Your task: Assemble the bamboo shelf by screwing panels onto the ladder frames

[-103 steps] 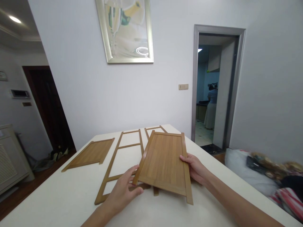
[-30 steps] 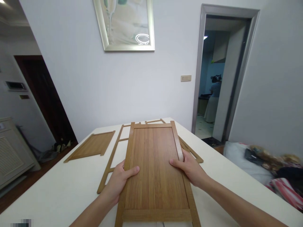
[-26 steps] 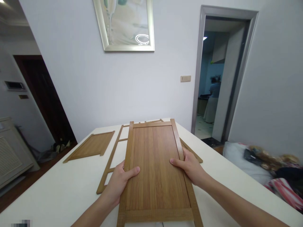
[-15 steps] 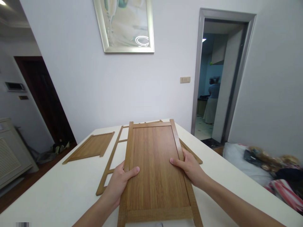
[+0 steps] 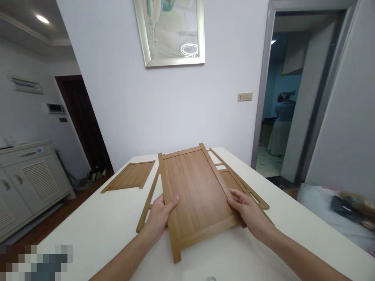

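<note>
A framed wooden panel (image 5: 197, 187) is held tilted above the white table (image 5: 117, 226), its rails running past the corners. My left hand (image 5: 159, 212) grips its left rail, thumb on the front face and fingers hidden behind. On the right edge, my right hand (image 5: 244, 207) holds the panel with thumb in front and fingers at the rim. Beneath and behind it lies an open wooden frame (image 5: 149, 199), partly covered. Another wooden panel (image 5: 230, 179) shows under the right side of the held one, beside a long slotted frame piece.
A third wooden panel (image 5: 130, 175) lies flat on the table's far left. The white wall with a framed picture (image 5: 175, 62) stands behind the table. A person (image 5: 283, 125) is in the room beyond the doorway. At right sits a white bag (image 5: 316, 210) with dark items; a cabinet (image 5: 35, 183) stands left.
The held panel has turned counterclockwise and its lower end has risen, uncovering frame pieces on the right. My view has swung left. Both hands keep their hold.
</note>
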`<move>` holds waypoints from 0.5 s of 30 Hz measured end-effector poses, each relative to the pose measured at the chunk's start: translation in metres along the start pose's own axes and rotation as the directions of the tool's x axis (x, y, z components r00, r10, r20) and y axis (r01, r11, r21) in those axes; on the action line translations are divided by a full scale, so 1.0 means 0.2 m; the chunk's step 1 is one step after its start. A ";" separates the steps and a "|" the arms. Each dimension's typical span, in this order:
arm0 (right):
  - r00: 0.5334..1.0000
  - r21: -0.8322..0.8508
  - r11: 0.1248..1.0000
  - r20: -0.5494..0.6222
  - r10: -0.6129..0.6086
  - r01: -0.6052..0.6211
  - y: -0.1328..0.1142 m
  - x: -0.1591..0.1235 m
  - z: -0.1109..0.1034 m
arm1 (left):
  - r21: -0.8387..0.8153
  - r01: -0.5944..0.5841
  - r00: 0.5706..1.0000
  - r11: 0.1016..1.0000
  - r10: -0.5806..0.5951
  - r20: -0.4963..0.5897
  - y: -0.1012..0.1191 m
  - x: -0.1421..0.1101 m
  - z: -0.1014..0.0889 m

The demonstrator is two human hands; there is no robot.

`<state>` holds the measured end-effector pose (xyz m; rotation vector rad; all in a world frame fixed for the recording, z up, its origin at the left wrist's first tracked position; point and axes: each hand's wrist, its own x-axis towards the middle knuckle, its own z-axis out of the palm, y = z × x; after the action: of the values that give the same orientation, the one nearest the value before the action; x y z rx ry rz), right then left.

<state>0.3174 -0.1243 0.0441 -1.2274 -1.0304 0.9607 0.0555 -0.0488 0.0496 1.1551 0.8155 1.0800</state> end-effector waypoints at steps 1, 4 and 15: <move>0.999 -0.023 1.000 -0.044 -0.017 0.016 0.01 0.02 -0.02 | 0.051 -0.014 1.000 0.999 0.013 0.028 -0.01 0.01 0.00; 0.971 -0.125 0.991 -0.226 -0.080 0.053 0.03 0.10 -0.11 | 0.337 -0.104 0.994 0.936 0.105 0.014 -0.03 0.09 -0.07; 0.947 -0.480 0.852 -0.315 0.058 -0.211 0.05 0.25 -0.46 | 0.889 0.067 0.879 0.453 0.395 -0.268 -0.09 0.43 -0.70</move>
<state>0.4186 -0.0985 0.0344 -1.8458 -0.9989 0.5934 -0.0433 0.0745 0.0012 1.9367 1.8179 1.1064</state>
